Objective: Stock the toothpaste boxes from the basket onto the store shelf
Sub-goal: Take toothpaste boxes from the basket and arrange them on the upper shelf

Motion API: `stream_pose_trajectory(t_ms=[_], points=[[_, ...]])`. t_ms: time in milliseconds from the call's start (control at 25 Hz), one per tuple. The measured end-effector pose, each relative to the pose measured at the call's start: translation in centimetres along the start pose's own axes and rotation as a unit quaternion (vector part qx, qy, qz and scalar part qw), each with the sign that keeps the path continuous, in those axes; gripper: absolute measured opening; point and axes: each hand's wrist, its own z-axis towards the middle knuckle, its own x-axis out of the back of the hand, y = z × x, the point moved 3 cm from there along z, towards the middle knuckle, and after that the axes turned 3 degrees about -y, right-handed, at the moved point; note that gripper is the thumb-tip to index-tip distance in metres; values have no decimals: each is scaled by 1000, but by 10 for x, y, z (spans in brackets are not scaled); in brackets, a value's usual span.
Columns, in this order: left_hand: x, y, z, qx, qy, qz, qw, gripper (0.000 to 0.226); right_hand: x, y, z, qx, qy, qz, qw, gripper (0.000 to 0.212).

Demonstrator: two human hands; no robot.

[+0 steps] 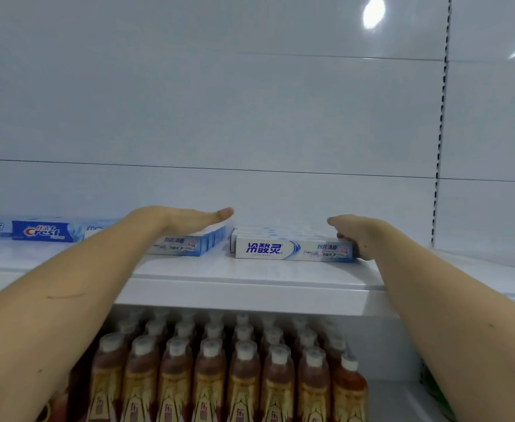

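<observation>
Far left, by the shelf (250, 271) back edge: Crest boxes (41, 231), long axis parallel to the front edge. Left hand (189, 220) flat, fingers straight, palm resting on top of the left toothpaste row (186, 243); grips nothing. A narrow gap separates this row from the right toothpaste row (292, 246), which sits mid-shelf, set back from the front edge, long axis left-right. Right hand (353, 236) at that row's right end, fingers curled round the end; it looks like a grip on the boxes. Basket not in view. Judgement: right hand nearer; next move likely slides the row leftward to close the gap. Lower shelf: bottled tea (244, 379).
</observation>
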Motion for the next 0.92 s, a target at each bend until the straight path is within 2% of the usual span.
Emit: stream_pose_trajectory(t_ms=[40,120,320,480,600,760,840,920], points=[[0,-16,0,48,7,-5,999,112,-2,1,2,-12,-7,44,999,33],[-4,-32,4,91,6,12,996,119,-7,1,5,-28,-21,69,997,27],[-8,-32,12,99,-21,16,995,132,-29,-11,3,-54,-29,-54,997,38],[-5,-32,11,94,-47,28,994,136,-56,-27,-7,-39,-69,-30,996,39],[0,-29,6,109,-52,25,992,126,-48,-33,-6,-47,-46,-20,998,46],[14,-28,21,107,-55,17,993,116,-37,-48,9,-36,29,-108,993,51],[19,-34,39,118,-55,26,991,115,-44,-54,21,-25,35,-126,991,53],[20,-41,59,139,-57,32,988,120,-49,-54,40,-52,27,-119,991,56]])
